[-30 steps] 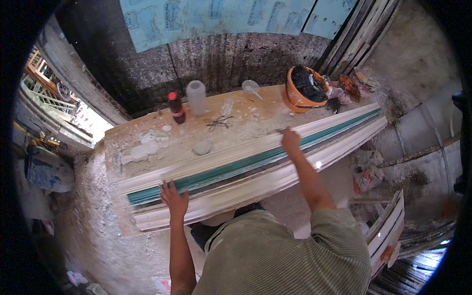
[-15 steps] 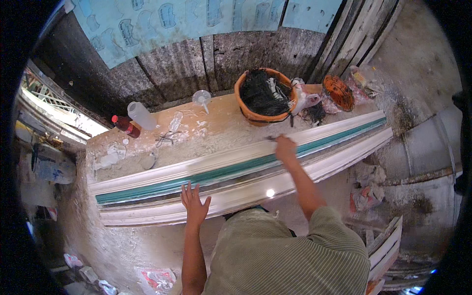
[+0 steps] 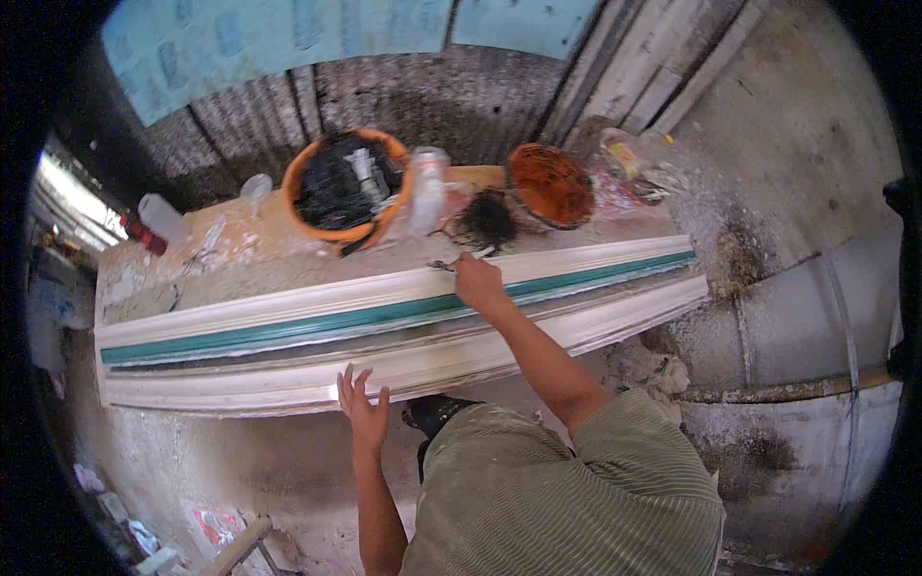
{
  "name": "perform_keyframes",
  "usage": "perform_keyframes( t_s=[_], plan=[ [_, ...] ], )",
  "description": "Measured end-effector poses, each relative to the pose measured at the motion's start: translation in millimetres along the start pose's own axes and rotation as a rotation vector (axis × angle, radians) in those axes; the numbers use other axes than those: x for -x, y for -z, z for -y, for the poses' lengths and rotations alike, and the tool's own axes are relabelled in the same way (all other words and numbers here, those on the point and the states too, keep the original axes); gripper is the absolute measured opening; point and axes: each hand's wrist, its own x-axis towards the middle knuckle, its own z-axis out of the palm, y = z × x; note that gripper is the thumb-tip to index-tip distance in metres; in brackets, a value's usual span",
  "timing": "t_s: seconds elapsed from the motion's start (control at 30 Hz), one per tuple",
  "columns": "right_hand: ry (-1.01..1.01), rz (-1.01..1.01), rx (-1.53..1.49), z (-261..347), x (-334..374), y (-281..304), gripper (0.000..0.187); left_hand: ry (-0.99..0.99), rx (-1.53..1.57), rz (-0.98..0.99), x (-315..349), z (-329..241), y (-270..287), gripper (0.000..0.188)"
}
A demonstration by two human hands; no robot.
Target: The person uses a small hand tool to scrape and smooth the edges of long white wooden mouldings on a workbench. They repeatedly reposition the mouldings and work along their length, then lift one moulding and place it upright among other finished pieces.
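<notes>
A long white moulding (image 3: pixel 288 298) runs across the bench with a teal strip (image 3: pixel 288 338) along its near side. Closer to me lies a second long white moulding (image 3: pixel 538 344). My right hand (image 3: pixel 477 280) is closed over the far moulding, and a small dark object (image 3: pixel 441 266) sticks out to the left of its fingers; its kind is too small to make out. Fingers apart and holding nothing, my left hand (image 3: pixel 364 403) is at the front edge of the near moulding; whether it touches is unclear.
Behind the mouldings stand an orange tub (image 3: pixel 293 206) of black fibre, a clear container (image 3: pixel 428 192), a clump of black fibre (image 3: pixel 487 219) and an orange bowl (image 3: pixel 549 187). At the far left are a red bottle (image 3: pixel 144 235) and a white bottle (image 3: pixel 163 217). Corrugated sheeting (image 3: pixel 403 106) backs the bench.
The view has swung to the right, so the bench shifts left in the picture. My left hand has drawn back from the teal strip to the near moulding; my right hand still grips the dark object.
</notes>
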Motion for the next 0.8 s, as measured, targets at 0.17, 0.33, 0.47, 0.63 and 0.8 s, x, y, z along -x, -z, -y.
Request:
perform_keyframes(
  t_s=[0.17,0.33,0.47,0.63,0.8],
  plan=[
    [-0.152,-0.077,0.083,-139.2,17.8,43.5,0.022,0.012,-0.019,-0.041,34.4,-65.3,-81.4,0.048],
    [-0.236,-0.17,0.228,-362.1,32.8,71.7,0.018,0.012,-0.016,-0.087,33.1,-131.7,-180.3,0.046],
    [-0.222,-0.218,0.363,-593.4,36.5,97.3,0.017,-0.05,-0.095,-0.13,18.2,-192.0,-278.4,0.047],
    [-0.613,-0.28,0.473,-854.2,55.7,167.3,0.021,-0.079,-0.062,-0.159,7.0,-293.0,-382.9,0.049],
    [-0.417,-0.331,0.166,-889.7,54.5,181.2,0.028,-0.113,-0.087,-0.027,6.2,-383.0,-450.4,0.05]
  ],
)
